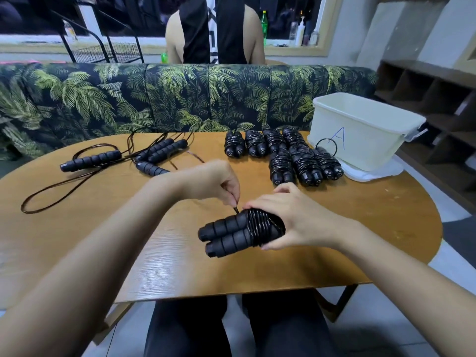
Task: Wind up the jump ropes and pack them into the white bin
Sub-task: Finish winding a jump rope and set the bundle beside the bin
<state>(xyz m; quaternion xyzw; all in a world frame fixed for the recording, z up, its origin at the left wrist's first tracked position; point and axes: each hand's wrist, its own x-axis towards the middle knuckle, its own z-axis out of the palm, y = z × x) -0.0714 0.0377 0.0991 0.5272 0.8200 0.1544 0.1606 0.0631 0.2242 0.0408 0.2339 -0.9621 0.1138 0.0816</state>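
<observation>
Between both hands — wound jump rope, above the table.

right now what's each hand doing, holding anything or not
left hand: pinches the loose cord end.
right hand: grips the half-wound jump rope by its paired handles.

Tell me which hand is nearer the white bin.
Right. The right hand grips the jump rope down-left of the white bin; the left hand pinches the rope end farther left.
</observation>
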